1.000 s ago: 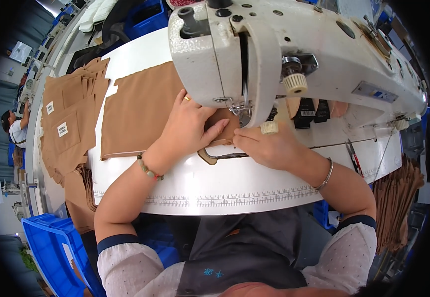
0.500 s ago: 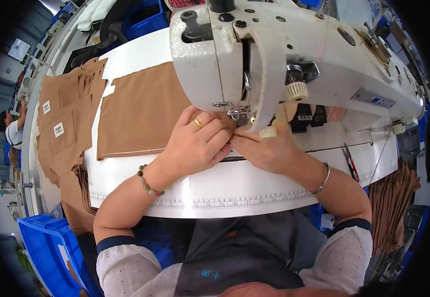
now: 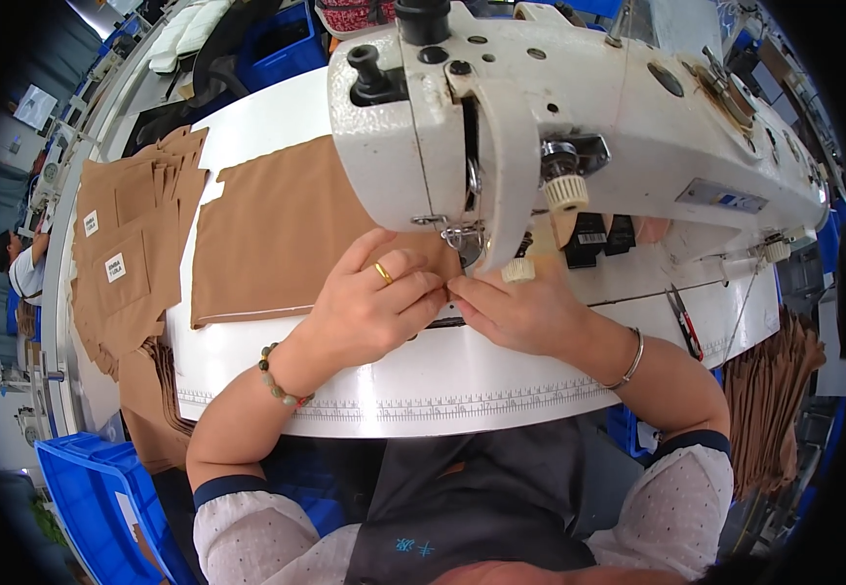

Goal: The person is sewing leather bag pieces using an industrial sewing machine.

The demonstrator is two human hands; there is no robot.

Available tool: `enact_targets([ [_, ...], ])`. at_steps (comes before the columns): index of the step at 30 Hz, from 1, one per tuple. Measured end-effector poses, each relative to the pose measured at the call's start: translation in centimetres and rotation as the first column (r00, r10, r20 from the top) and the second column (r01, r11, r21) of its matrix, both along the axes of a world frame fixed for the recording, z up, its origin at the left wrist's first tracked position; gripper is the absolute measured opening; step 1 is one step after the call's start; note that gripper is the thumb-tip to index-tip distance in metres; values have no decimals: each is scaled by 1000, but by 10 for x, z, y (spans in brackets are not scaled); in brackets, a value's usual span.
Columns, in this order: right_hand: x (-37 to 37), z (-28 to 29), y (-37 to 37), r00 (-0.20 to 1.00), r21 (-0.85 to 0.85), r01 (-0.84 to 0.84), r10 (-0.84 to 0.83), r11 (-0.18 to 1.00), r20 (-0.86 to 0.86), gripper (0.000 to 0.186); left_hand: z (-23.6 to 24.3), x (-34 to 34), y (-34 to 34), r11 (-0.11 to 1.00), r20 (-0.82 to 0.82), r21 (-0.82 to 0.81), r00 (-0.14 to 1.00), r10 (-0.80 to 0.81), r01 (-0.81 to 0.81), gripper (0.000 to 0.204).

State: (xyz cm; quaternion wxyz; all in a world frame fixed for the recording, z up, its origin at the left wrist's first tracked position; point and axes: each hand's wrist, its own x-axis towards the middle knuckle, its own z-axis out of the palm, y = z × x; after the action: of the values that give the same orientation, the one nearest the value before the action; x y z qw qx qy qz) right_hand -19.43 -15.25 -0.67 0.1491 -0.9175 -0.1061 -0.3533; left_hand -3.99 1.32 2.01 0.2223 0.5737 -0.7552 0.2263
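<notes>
A white sewing machine point(image 3: 637, 117) spans the upper middle, its presser foot point(image 3: 462, 244) over brown fabric point(image 3: 267, 224) lying on the white table. My left hand point(image 3: 374, 302), wearing a ring, has its fingers curled and pinched on the fabric's edge just left of the needle. My right hand point(image 3: 516, 307) is closed on the same edge just right of the needle, its fingertips close to the left hand's. The cloth between the fingertips is mostly hidden. Red-and-black thread snips point(image 3: 684, 322) lie to the right of my right hand.
Brown cut pieces point(image 3: 126, 253) are piled at the left. Black labels point(image 3: 584, 244) lie under the machine arm. A blue crate point(image 3: 87, 487) stands lower left, another bin point(image 3: 272, 58) behind. Brown fabric hangs bunched point(image 3: 774, 409) at the right. A co-worker point(image 3: 23, 263) sits far left.
My left hand has shifted down, its fingers curling in at the fabric's edge. My right hand has moved slightly down, still at the needle. The view has shifted slightly.
</notes>
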Motion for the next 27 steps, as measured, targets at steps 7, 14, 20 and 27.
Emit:
enact_targets([
  [7, -3, 6, -1, 1000, -104, 13, -16, 995, -26, 12, 2, 2, 0, 1000, 25, 16, 1000, -5, 4, 11],
  [14, -8, 9, -1, 1000, -207, -15, 16, 978, 3, 10, 2, -1, 1, 999, 57, 28, 998, -22, 21, 15],
  [20, -8, 2, -1, 999, -167, -30, 24, 986, -38, 8, 0, -4, 3, 997, 42, 82, 999, -19, 16, 18],
  [27, -7, 0, 0, 996, -135, -52, 42, 989, -82, 9, 1, -4, 3, 989, -50, 149, 999, -11, 19, 20],
])
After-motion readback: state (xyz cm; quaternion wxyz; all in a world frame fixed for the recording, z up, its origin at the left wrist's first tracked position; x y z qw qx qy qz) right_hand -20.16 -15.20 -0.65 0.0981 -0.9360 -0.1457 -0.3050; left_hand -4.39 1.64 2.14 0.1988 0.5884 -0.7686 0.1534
